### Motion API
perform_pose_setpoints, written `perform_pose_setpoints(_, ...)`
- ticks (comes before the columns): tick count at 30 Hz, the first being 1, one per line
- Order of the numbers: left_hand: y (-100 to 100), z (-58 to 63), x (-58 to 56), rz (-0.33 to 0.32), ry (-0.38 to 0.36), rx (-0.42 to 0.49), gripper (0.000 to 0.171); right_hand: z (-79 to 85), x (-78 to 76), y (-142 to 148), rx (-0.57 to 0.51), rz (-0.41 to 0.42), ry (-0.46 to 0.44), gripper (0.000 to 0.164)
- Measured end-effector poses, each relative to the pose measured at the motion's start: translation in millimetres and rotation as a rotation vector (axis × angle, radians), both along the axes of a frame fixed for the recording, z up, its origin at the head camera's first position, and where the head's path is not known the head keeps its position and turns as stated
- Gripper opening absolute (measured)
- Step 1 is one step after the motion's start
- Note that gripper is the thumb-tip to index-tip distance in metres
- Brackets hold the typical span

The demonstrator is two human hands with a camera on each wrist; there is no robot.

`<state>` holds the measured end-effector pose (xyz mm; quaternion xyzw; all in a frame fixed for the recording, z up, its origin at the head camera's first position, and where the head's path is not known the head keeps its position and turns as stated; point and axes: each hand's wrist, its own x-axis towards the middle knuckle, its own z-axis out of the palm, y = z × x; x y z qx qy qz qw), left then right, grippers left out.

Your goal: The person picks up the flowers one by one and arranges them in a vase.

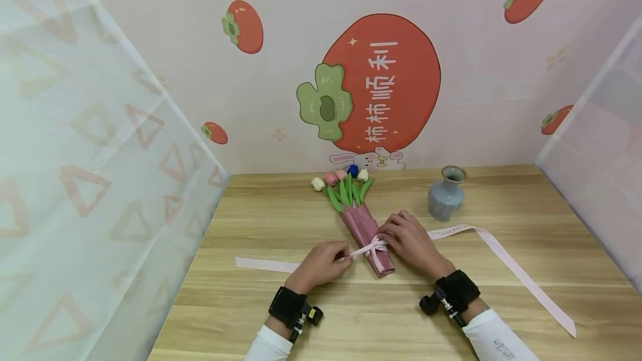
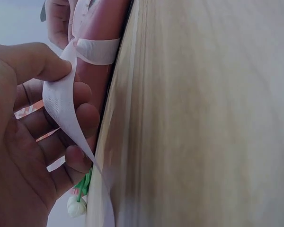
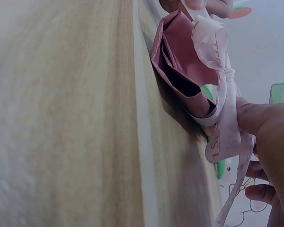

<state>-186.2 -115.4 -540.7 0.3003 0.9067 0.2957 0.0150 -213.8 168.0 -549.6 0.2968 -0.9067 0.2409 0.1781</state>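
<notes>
A bouquet of tulips in mauve wrapping paper (image 1: 357,224) lies slanted on the table. White, pink and blue flower heads (image 1: 330,178) point to the back. Around the lower part of the wrap, a pale pink ribbon (image 1: 521,274) is tied in a knot with loops (image 1: 376,246). Left of the knot, my left hand (image 1: 322,262) pinches one ribbon strand; in the left wrist view the thumb presses that ribbon (image 2: 61,101) against the fingers. On the knot's right side my right hand (image 1: 412,243) pinches a ribbon loop (image 3: 227,137), some fingertips being hidden by it.
A grey-blue vase (image 1: 446,199) stands at the back right, beyond my right hand. One ribbon tail (image 1: 266,264) stretches left over the wooden table (image 1: 381,322); the other runs to the right front. Printed cloth walls (image 1: 281,71) enclose the table's back and sides.
</notes>
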Motion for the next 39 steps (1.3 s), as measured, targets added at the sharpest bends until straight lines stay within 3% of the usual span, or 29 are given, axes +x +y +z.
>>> perform_pose_setpoints(15, -16.2, 0.6, 1.9, 0.005, -0.004, 0.019, 0.027, 1.4, 0.3, 5.1, -0.005, -0.014, 0.029, 0.009)
perform_pose_setpoints(23, -26.6, -0.1, 2.3, 0.017, -0.011, 0.014, 0.03, 0.6, 0.3, 10.2, -0.01, -0.065, 0.056, 0.007)
perform_pose_setpoints(39, -45.4, 2.8, 4.2, 0.079, -0.065, -0.002, 0.026, 0.1, 0.2, 17.7, -0.019, -0.126, 0.034, 0.005)
